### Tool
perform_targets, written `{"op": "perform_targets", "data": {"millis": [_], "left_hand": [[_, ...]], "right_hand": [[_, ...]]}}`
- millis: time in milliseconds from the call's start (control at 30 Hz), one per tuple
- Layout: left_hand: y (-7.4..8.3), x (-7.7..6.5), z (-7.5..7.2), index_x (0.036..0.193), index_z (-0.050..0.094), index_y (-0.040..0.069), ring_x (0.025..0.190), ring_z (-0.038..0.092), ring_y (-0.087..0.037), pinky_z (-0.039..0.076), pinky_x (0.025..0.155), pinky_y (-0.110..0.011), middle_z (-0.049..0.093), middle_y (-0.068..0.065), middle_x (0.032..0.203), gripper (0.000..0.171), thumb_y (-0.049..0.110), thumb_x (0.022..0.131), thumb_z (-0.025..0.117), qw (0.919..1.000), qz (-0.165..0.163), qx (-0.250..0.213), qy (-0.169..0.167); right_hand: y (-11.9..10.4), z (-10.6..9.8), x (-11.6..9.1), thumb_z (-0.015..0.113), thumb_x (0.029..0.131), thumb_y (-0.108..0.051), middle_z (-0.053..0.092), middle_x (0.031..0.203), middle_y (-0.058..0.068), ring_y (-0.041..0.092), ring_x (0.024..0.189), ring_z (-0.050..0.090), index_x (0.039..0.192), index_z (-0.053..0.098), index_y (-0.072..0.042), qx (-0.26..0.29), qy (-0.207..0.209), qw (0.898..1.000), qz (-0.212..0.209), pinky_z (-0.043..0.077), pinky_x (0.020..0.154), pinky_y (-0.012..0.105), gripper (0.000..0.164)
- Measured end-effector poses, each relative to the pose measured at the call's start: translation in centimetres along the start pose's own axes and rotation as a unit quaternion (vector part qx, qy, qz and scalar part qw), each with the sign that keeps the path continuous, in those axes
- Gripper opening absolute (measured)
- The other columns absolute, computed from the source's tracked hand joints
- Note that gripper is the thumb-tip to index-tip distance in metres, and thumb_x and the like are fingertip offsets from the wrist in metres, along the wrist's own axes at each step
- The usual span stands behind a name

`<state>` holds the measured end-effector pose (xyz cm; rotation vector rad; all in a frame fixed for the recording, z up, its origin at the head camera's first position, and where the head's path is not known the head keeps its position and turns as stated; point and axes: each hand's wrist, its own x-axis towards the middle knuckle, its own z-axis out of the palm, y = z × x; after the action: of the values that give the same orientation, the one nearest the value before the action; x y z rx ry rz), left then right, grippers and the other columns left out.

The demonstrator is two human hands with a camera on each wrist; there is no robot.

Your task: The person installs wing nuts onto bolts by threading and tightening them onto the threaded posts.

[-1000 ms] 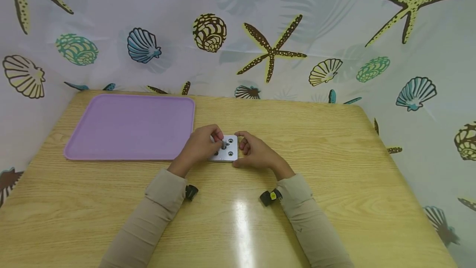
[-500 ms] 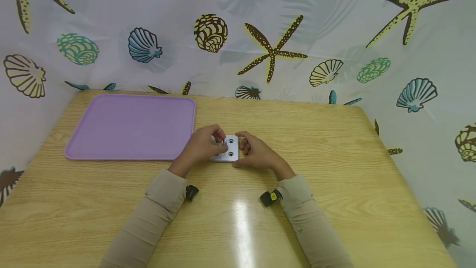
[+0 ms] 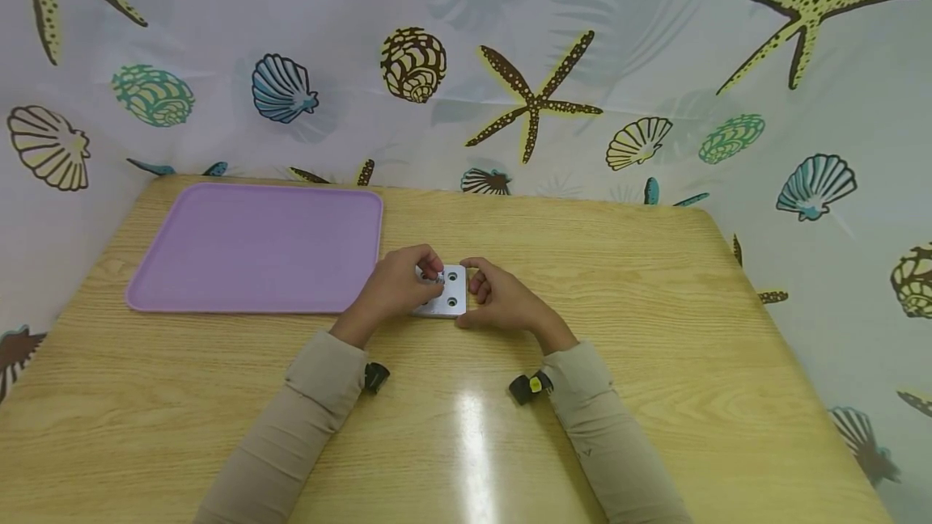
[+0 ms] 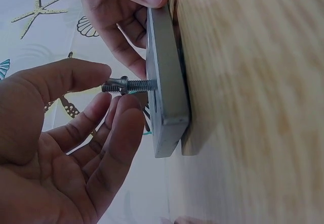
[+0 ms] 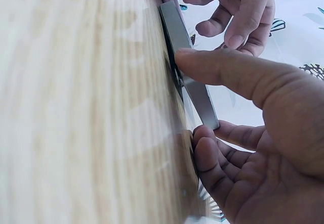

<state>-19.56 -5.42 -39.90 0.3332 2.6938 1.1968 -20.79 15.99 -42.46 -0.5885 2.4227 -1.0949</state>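
A square silver metal plate [image 3: 457, 291] with several countersunk holes lies on the table, just right of the tray. From its face stands a threaded bolt [image 4: 143, 85], and a small metal wing nut [image 4: 117, 85] sits on that thread in the left wrist view. My left hand [image 3: 399, 280] has thumb and fingertips round the wing nut, covering part of the plate from above. With thumb and index finger spread to opposite corners, my right hand [image 3: 506, 296] grips the plate's right side. Its other fingers are curled in beside the edge.
A flat purple tray [image 3: 262, 249] lies at the back left, its right rim close to my left hand. The wood-grain table [image 3: 619, 306] reaches back to a curtain [image 3: 510, 31] printed with shells and starfish. Black straps with small cameras circle both wrists.
My left thumb and fingertips have shifted slightly at the wing nut, the thumb moving across it and then drawing back a little. The right hand and the plate have stayed in place.
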Motion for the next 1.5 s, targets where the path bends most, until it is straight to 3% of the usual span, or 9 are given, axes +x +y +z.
{"op": "perform_targets", "data": {"millis": [567, 1100, 1500], "left_hand": [[0.16, -0.26, -0.15, 0.094, 0.063, 0.01, 0.072, 0.055, -0.015, 0.041, 0.064, -0.025, 0.067, -0.007, 0.091, 0.01, 0.014, 0.087, 0.069, 0.9999, -0.007, -0.005, 0.005], [0.11, -0.2, -0.22, 0.092, 0.063, 0.011, 0.075, 0.056, -0.016, 0.041, 0.065, -0.026, 0.067, -0.005, 0.089, 0.008, 0.015, 0.088, 0.069, 0.9998, -0.015, 0.001, 0.012], [0.09, -0.15, -0.18, 0.094, 0.065, 0.01, 0.084, 0.061, -0.019, 0.043, 0.073, -0.029, 0.071, -0.007, 0.098, 0.015, 0.011, 0.082, 0.073, 0.9999, 0.001, -0.003, -0.01]], "right_hand": [[-0.02, -0.04, 0.07, 0.084, 0.079, -0.016, 0.054, 0.108, 0.009, 0.017, 0.09, 0.05, 0.149, 0.037, -0.008, 0.0, 0.002, 1.0, 0.003, 0.045, 0.084, 0.031, 0.085], [-0.29, -0.08, -0.04, 0.084, 0.079, -0.016, 0.055, 0.108, 0.009, 0.017, 0.09, 0.05, 0.148, 0.037, -0.008, -0.009, 0.004, 1.0, 0.002, 0.045, 0.084, 0.029, 0.084], [-0.2, -0.07, -0.08, 0.084, 0.079, -0.016, 0.054, 0.107, 0.008, 0.017, 0.089, 0.049, 0.148, 0.037, -0.008, -0.007, 0.003, 1.0, -0.001, 0.045, 0.084, 0.031, 0.084]]}}
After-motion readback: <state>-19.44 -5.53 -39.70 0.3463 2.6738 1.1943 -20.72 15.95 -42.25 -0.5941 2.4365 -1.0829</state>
